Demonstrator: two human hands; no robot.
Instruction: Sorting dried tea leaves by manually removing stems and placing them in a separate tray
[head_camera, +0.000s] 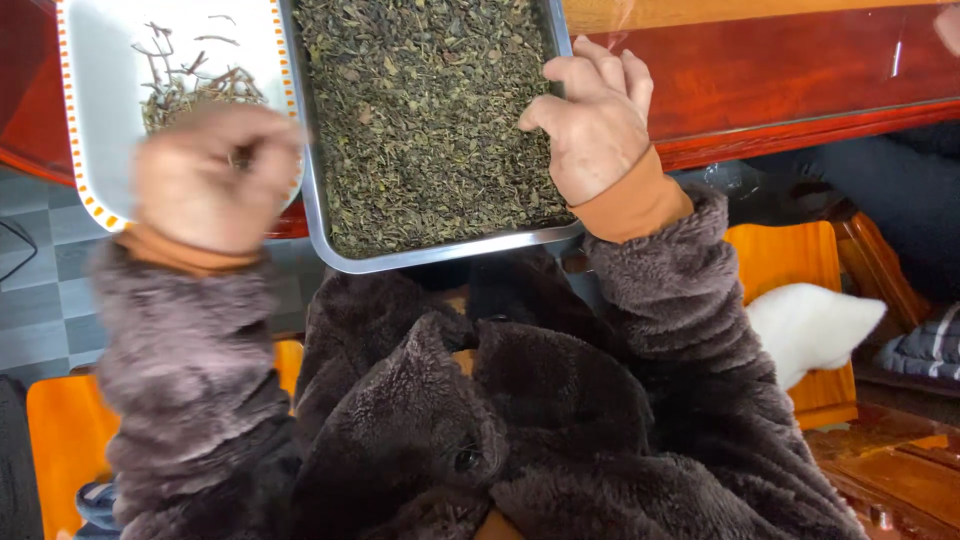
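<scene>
The right hand clamps the right rim of the metal tray of light, loose tea leaves, likely spill-prone, while the blurred left hand looks closed, on what I cannot tell.

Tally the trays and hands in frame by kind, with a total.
Rectangular metal tray of dark loose tea leaves: 1
White rectangular tray with orange-dotted rim, holding picked stems: 1
Bare hands: 2, left hand blurred over the white tray, right hand on the metal tray's edge
Total: 4

Dark green tea leaves, silver tray
</scene>
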